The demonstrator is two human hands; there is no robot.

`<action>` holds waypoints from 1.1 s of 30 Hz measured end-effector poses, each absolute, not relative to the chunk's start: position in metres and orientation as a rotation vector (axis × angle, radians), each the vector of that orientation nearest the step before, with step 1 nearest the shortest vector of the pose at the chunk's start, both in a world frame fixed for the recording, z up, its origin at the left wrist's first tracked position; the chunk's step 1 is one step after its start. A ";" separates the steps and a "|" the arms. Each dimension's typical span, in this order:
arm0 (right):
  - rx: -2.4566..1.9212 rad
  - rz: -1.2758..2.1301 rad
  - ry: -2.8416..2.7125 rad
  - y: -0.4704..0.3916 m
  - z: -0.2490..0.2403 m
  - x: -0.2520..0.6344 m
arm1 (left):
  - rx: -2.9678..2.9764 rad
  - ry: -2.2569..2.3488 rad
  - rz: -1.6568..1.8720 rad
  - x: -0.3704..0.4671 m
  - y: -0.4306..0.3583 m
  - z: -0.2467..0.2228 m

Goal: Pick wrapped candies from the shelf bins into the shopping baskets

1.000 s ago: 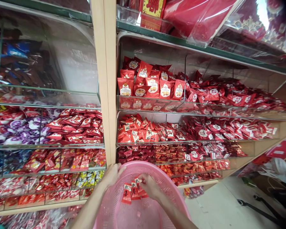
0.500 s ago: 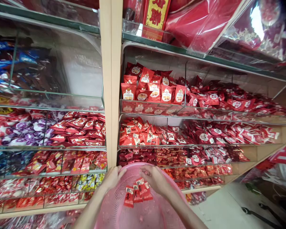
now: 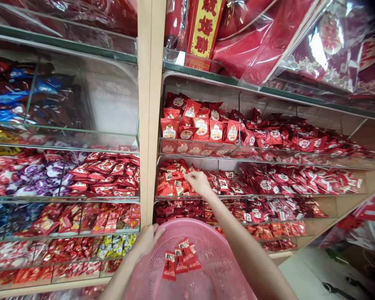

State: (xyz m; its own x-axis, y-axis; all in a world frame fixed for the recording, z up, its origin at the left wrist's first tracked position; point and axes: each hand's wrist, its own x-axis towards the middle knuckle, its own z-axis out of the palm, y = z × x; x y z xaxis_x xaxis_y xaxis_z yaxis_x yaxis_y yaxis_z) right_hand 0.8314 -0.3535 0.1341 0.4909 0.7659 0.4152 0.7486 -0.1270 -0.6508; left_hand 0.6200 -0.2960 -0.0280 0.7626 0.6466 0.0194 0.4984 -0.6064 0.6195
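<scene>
A pink plastic basket (image 3: pixel 187 223) with a perforated wall is in front of me. Its left rim is held by my left hand (image 3: pixel 148 239), fingers curled around the edge. Several red candy packets (image 3: pixel 180 259) with cream labels and black characters lie inside. My right hand (image 3: pixel 197 182) reaches past the basket into a shelf bin of matching red packets (image 3: pixel 171 183). Its fingers are bent together against the packets; whether one is pinched between them is hidden.
A wooden upright (image 3: pixel 148 116) divides the shelves. Clear front panels (image 3: pixel 256 153) edge the bins of red packets on the right. Purple and white candies (image 3: pixel 39 171) and yellow packets (image 3: pixel 117 246) fill bins on the left. Large wrapped red goods (image 3: pixel 256 46) sit above.
My right hand has moved up and forward from the basket to the shelf bin. My left hand stays on the rim. The view has tilted slightly up.
</scene>
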 end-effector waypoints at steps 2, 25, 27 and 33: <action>-1.905 0.075 -1.191 -0.344 0.133 0.831 | 2.351 0.859 0.328 0.620 -0.296 -0.029; -1.186 0.661 -1.083 -0.430 0.129 0.807 | 2.328 0.822 0.331 0.621 -0.294 -0.031; -1.119 0.877 -0.987 -0.439 0.107 0.796 | 2.311 0.821 0.332 0.621 -0.295 -0.032; -1.283 1.275 -0.865 -0.445 0.032 0.756 | 2.329 0.814 0.331 0.623 -0.294 -0.034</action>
State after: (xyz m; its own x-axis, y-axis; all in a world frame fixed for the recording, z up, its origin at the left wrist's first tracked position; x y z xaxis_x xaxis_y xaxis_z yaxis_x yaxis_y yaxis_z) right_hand 0.7561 -0.4450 0.0323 0.1608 0.9692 -0.1867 -0.1849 -0.1563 -0.9703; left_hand 0.6226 -0.2936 -0.0339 0.7763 0.6299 0.0249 0.4686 -0.6030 0.6456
